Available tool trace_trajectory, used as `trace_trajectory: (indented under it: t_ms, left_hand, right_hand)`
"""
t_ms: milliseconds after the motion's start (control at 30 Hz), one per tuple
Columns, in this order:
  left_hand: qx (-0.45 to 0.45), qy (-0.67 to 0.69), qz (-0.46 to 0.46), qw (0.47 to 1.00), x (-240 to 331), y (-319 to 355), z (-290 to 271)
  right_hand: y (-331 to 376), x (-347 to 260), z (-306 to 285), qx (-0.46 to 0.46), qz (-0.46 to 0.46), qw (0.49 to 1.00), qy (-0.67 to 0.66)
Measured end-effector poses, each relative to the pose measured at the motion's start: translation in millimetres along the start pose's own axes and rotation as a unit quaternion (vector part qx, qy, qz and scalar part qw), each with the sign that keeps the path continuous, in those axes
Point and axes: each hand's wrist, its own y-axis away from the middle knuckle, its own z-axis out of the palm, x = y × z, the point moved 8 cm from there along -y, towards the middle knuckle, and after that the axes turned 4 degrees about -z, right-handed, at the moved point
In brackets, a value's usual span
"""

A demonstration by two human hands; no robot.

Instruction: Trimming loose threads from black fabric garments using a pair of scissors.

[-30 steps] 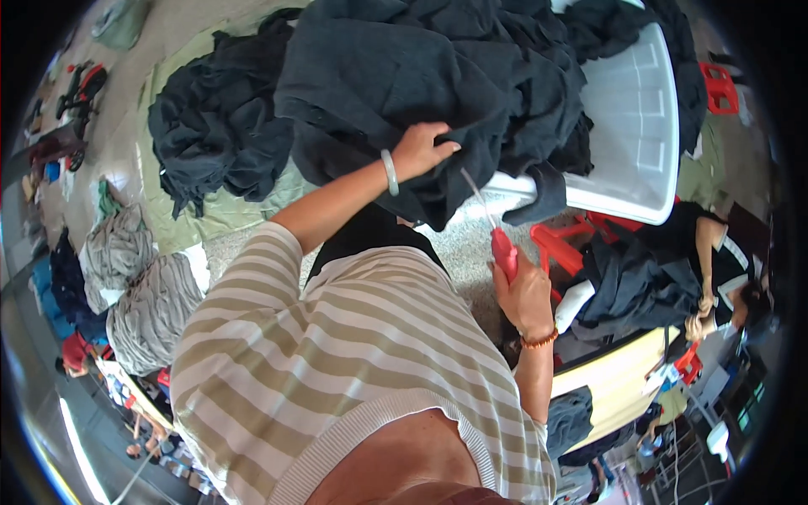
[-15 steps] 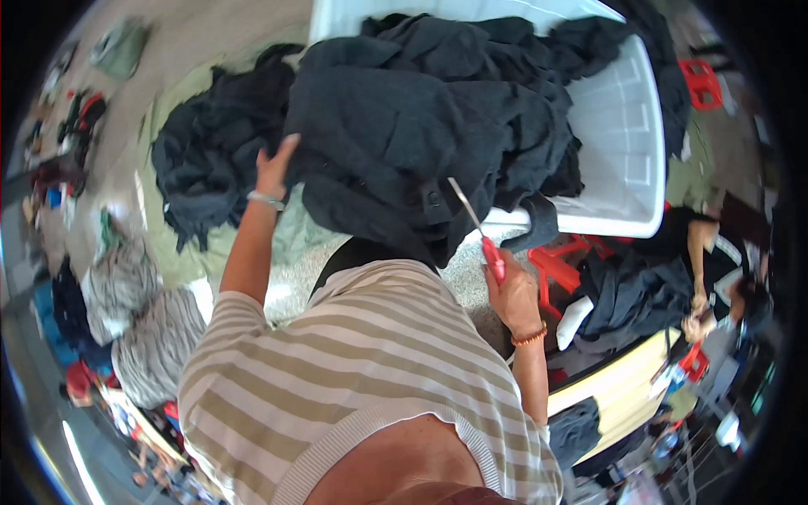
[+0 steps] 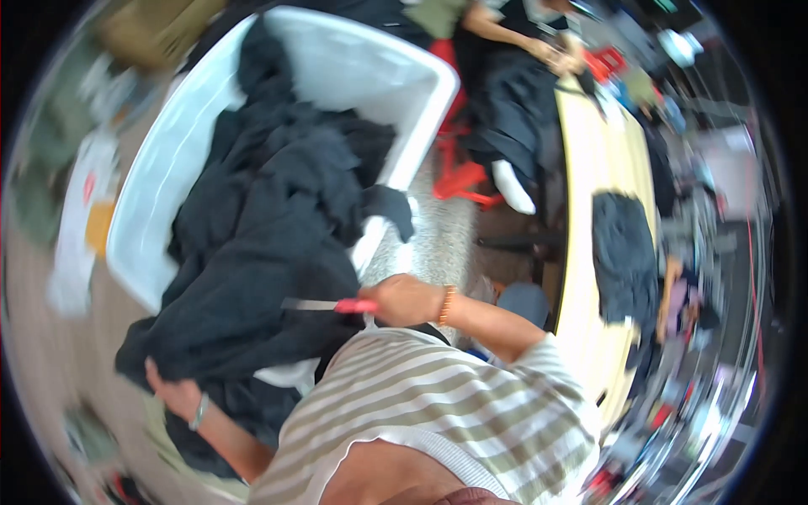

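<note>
A dark garment (image 3: 252, 290) hangs out over the near side of a white plastic tub (image 3: 151, 202) heaped with more dark clothes. My left hand (image 3: 175, 396), with a bangle at the wrist, grips the garment's lower left edge, its fingers partly hidden and blurred. In my right hand (image 3: 406, 300), a slim tool with a red handle (image 3: 355, 306) and a thin metal blade points left across the cloth. Motion smears the blade, so its exact kind is unclear. Below my left forearm is another pile of dark cloth (image 3: 202, 442).
Right of the tub, a seated person (image 3: 505, 93) handles dark cloth beside a red plastic stool (image 3: 463, 181). A long pale-yellow table (image 3: 581, 261) carries a folded dark garment (image 3: 623, 252). On the left, a white bag (image 3: 80, 227) lies on the floor.
My view has swung to the right, so the tub now sits left and the yellow table shows fully. The tool has gone from pointing up to pointing left, still in my right hand.
</note>
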Motion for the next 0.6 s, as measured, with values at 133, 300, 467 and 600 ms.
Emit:
trace_trajectory:
  t_ms: [133,300,467,600]
  left_hand:
    - [-0.203,0.568,-0.179,0.778,178.7,0.2,69.6]
    - [-0.409,0.471,0.098,0.776,334.9,140.2,102.9]
    - [-0.574,0.463,0.078,0.671,422.0,228.5,114.4]
    - [-0.717,0.552,0.085,0.417,514.2,314.7,127.7]
  right_hand:
    - [-5.3,-27.8,29.0,0.0,-0.102,0.995,0.019]
    - [0.2,1.0,18.7,0.118,-0.06,0.985,0.109]
    - [123.2,75.5,-56.5,0.433,0.003,0.896,0.104]
    - [268.2,141.8,-90.2,0.585,0.137,0.79,0.123]
